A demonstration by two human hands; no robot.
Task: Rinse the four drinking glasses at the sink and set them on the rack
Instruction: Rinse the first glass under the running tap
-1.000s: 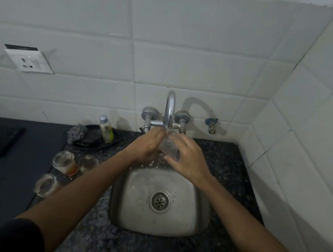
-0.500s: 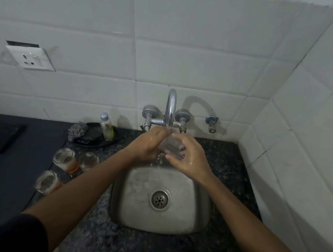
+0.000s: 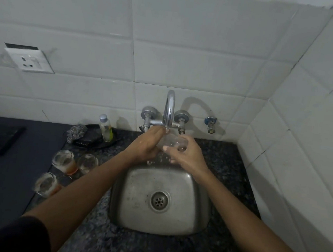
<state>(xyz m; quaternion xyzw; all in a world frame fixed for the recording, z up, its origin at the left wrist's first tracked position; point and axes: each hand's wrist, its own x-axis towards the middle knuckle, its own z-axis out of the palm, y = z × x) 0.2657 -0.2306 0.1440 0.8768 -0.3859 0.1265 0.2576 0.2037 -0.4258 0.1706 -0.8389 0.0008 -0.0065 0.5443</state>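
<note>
Under the tap (image 3: 169, 108), above the sink (image 3: 158, 224): a clear glass (image 3: 173, 142), gripped by right hand (image 3: 187, 156) fingers curled round it, left hand (image 3: 147, 144) fingers wrapped on its other side. Left, on the table (image 3: 89, 240): three more glasses (image 3: 64, 160).

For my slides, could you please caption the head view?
Both hands hold a glass under the running tap; three wait beside the sink.
</note>
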